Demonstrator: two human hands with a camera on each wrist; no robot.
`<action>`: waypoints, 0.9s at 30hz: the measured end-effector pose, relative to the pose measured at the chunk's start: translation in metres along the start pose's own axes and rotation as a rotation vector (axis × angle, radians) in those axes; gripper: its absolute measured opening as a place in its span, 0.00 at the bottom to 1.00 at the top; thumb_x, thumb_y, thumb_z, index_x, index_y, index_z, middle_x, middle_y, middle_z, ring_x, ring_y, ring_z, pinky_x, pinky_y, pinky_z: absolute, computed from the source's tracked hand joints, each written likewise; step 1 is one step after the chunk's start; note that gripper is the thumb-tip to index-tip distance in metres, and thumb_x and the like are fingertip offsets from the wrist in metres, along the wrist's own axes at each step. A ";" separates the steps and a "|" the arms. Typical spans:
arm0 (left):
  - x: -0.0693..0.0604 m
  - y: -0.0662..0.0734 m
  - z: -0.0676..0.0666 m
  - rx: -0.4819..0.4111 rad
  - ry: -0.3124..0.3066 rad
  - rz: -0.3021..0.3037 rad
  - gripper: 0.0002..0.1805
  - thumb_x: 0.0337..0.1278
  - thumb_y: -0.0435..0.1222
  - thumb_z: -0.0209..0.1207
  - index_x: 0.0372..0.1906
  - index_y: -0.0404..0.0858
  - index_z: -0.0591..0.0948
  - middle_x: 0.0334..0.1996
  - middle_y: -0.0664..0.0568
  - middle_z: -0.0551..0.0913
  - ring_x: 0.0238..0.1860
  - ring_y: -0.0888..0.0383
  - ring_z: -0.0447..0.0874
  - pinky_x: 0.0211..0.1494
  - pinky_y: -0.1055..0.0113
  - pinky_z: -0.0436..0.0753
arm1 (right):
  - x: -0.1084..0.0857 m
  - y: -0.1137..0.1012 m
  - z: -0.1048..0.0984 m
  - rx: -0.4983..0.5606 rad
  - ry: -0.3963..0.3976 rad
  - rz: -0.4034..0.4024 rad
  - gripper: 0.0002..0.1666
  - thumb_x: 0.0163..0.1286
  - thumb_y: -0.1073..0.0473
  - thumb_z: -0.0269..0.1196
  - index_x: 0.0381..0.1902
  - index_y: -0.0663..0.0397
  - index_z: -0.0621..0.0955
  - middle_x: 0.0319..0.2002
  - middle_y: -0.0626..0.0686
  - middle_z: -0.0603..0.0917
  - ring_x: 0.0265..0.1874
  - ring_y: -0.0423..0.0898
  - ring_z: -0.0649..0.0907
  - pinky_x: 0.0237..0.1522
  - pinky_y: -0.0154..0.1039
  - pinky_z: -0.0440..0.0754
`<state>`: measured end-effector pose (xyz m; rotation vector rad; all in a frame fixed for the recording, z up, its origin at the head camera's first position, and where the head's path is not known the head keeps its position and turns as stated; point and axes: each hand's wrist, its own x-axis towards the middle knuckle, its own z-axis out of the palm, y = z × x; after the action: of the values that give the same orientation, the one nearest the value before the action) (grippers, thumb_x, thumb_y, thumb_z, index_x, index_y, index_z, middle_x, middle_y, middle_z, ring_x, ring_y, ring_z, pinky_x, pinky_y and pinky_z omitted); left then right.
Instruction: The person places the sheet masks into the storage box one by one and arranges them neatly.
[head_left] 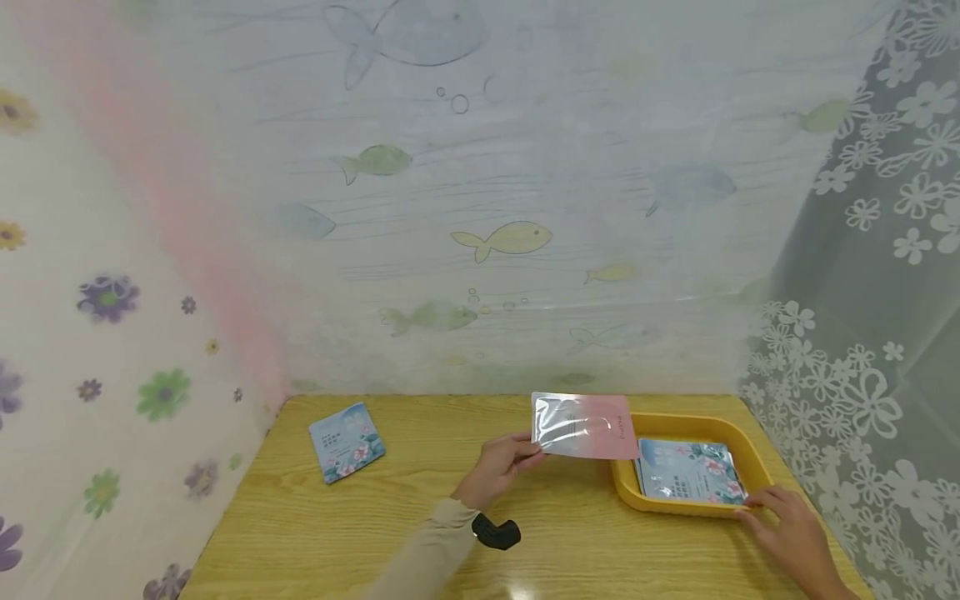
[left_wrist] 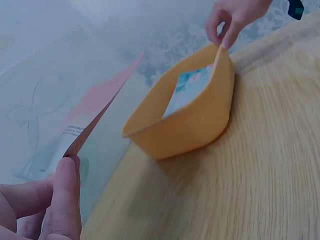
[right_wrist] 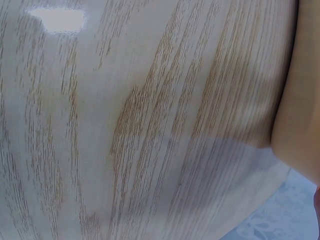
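My left hand (head_left: 501, 468) pinches the near left corner of a pink and silver sachet (head_left: 588, 427), a flat face-mask style packet. The sachet is raised, its right end over the left rim of a yellow basket (head_left: 637, 502). In the left wrist view it is tilted, seen nearly edge-on. Inside the basket lie blue floral sachets (head_left: 690, 473), stacked. With thumb and fingers my right hand (head_left: 787, 529) grips the basket's near right rim. The right wrist view shows mostly table and the basket's side (right_wrist: 302, 115), with only a sliver of the hand.
Another blue floral sachet (head_left: 347, 443) lies flat on the left of the wooden table (head_left: 300, 533). Behind the table hangs a curtain (head_left: 510, 350) printed with fish; flowered curtains (head_left: 112, 433) stand at both sides.
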<state>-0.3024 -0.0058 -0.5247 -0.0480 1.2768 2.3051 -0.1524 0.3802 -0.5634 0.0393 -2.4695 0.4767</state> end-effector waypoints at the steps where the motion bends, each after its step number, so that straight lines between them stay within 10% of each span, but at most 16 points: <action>1: 0.001 -0.002 0.005 -0.005 0.004 0.000 0.22 0.57 0.17 0.51 0.59 0.18 0.69 0.47 0.32 0.79 0.44 0.49 0.83 0.48 0.69 0.82 | 0.000 0.000 -0.001 0.000 0.003 -0.004 0.18 0.32 0.66 0.78 0.21 0.47 0.81 0.25 0.44 0.77 0.28 0.52 0.76 0.31 0.47 0.74; 17: 0.010 -0.040 0.073 -0.019 0.107 0.006 0.18 0.51 0.16 0.56 0.50 0.20 0.77 0.43 0.34 0.82 0.43 0.46 0.84 0.50 0.60 0.82 | -0.004 0.005 -0.005 0.010 -0.022 0.028 0.16 0.36 0.64 0.78 0.21 0.49 0.81 0.25 0.45 0.78 0.29 0.54 0.76 0.32 0.53 0.74; 27: 0.017 -0.059 0.109 0.032 0.254 0.027 0.13 0.48 0.17 0.59 0.42 0.23 0.82 0.35 0.37 0.84 0.34 0.50 0.86 0.40 0.64 0.86 | -0.002 0.004 -0.008 0.016 0.010 -0.016 0.16 0.32 0.65 0.79 0.20 0.49 0.83 0.25 0.45 0.78 0.29 0.52 0.76 0.31 0.39 0.73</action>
<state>-0.2695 0.1142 -0.5146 -0.3240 1.4449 2.3582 -0.1469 0.3867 -0.5601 0.0629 -2.4542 0.4880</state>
